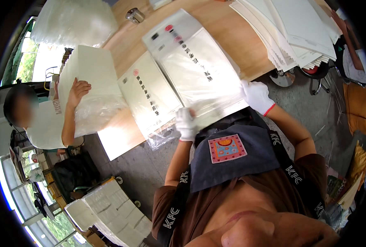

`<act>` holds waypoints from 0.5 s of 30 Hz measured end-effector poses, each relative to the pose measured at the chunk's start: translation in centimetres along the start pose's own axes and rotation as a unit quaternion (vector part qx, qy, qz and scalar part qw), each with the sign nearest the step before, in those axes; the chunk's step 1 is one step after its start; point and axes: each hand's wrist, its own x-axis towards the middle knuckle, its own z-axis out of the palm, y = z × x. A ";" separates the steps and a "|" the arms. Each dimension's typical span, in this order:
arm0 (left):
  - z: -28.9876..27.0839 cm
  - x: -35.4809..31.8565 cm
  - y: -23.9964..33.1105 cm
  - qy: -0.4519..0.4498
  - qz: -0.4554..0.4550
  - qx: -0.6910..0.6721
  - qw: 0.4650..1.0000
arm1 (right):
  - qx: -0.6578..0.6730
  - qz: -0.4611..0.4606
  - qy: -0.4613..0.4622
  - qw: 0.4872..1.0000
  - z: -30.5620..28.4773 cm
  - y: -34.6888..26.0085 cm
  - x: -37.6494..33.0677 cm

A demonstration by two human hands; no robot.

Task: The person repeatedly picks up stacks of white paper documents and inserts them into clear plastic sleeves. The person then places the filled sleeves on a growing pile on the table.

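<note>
A large stack of white printed envelopes in a clear plastic bag (207, 66) lies on the wooden table in front of me. My left hand (186, 124), in a white glove, is closed at the bag's near left corner, its fingers curled and slightly blurred. My right hand (258, 98), in a white glove with a red cuff edge, grips the near right corner; its fingertips are partly hidden at the edge. Left of this bag, and touching it, lies a smaller bagged stack of printed envelopes (150, 94), with loose plastic at its near end.
At the left, a co-worker's hand (79, 91) rests against a tall white paper stack (94, 66). Plastic bags (73, 22) are heaped at the far left, near a metal cup (135, 15). White sheets (290, 33) overhang the table's right side. A loaded cart (113, 214) stands lower left.
</note>
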 end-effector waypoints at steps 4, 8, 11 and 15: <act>-2.7 -4.8 1.1 0.082 -0.222 -0.226 0.945 | 0.013 -0.041 -0.075 0.996 -3.4 -1.8 -3.4; -4.9 -9.1 2.7 0.038 -0.256 -0.431 0.864 | 0.046 -0.045 -0.116 0.991 -1.1 -0.8 -9.8; -5.0 -6.0 2.9 0.020 -0.231 -0.281 0.931 | 0.007 -0.073 -0.047 0.996 -2.4 -1.4 -6.0; -4.7 -4.9 0.1 -0.072 -0.106 -0.144 0.981 | 0.051 -0.035 -0.117 0.991 -4.0 -0.6 -4.1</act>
